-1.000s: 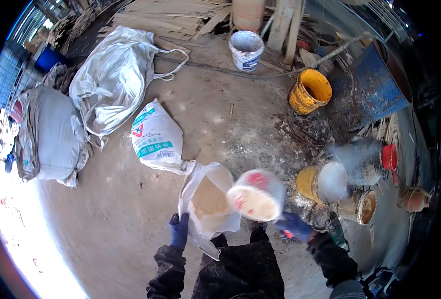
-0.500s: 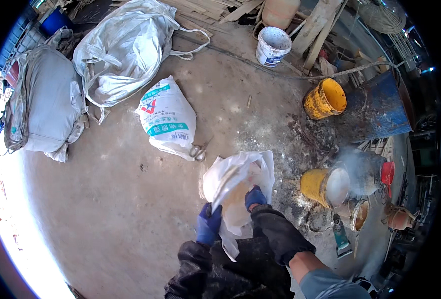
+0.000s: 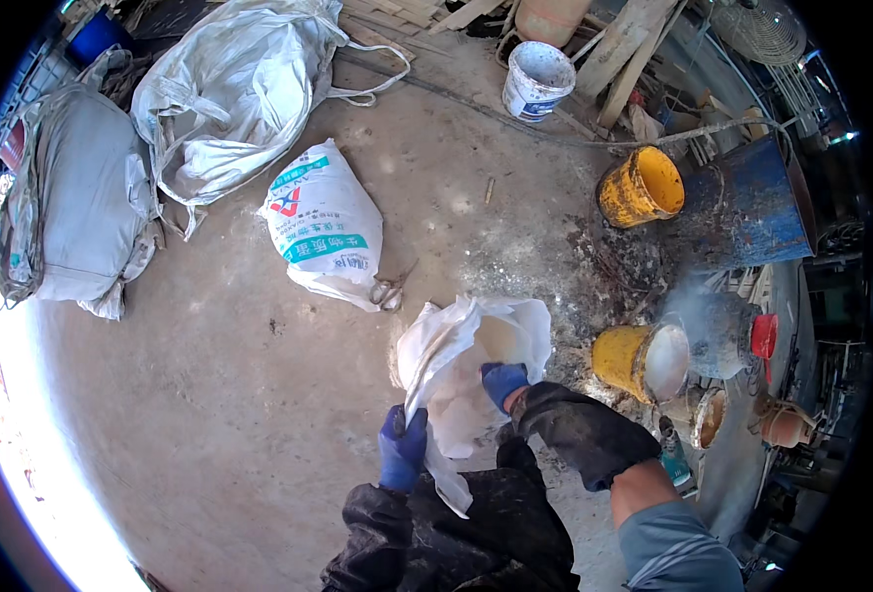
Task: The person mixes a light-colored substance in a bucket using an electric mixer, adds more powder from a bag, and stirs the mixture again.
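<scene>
An opened white plastic bag (image 3: 525, 331) stands on the floor in front of me, its mouth facing up and its thin walls creased. My left hand (image 3: 403, 447), in a blue glove, is closed around the gathered left rim, and a loose strip of plastic hangs below it. At the bag's near right side is my right hand (image 3: 504, 384), also gloved in blue, its fingers curled in against the plastic; the fingertips are hidden. Pale material seems to show inside the bag, but I cannot make out what it is.
A filled white sack (image 3: 328, 222) lies ahead with scissors (image 3: 389, 293) at its end. Large white bulk bags (image 3: 244, 89) lie at far left. On the right stand a steaming yellow bucket (image 3: 622, 361), another yellow bucket (image 3: 639, 187), a blue drum (image 3: 752, 202) and a white bucket (image 3: 537, 81).
My right hand has shifted slightly upward, with its forearm swinging out to the right. The bag's mouth has spread wider to the right. My left hand keeps its hold on the rim.
</scene>
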`<action>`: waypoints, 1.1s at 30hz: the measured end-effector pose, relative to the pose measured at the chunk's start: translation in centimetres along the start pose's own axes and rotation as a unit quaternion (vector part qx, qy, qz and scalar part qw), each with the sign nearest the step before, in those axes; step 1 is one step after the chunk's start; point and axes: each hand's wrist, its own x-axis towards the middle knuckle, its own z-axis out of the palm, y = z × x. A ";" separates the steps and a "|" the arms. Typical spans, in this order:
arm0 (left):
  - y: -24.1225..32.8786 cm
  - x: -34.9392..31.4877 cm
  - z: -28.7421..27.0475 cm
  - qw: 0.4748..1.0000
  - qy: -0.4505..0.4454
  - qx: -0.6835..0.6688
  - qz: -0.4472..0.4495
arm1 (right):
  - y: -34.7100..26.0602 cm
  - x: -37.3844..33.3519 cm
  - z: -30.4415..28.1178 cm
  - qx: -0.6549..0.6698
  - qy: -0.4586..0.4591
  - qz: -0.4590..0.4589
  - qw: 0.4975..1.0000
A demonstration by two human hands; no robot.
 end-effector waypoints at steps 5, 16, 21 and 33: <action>0.3 0.3 0.4 1.000 -0.007 0.004 0.026 | 3.6 2.2 4.2 -0.032 0.103 0.011 0.994; -2.6 -2.8 2.2 0.998 0.012 0.049 0.039 | -1.2 -4.6 11.4 0.107 -0.297 -0.366 0.875; -2.0 -2.1 1.4 0.996 0.011 0.081 0.041 | -0.3 -3.7 4.9 0.100 -0.284 -0.343 0.890; -2.1 -1.9 0.5 0.998 0.003 0.055 0.038 | 5.2 -3.3 1.3 0.331 -0.328 -0.278 0.840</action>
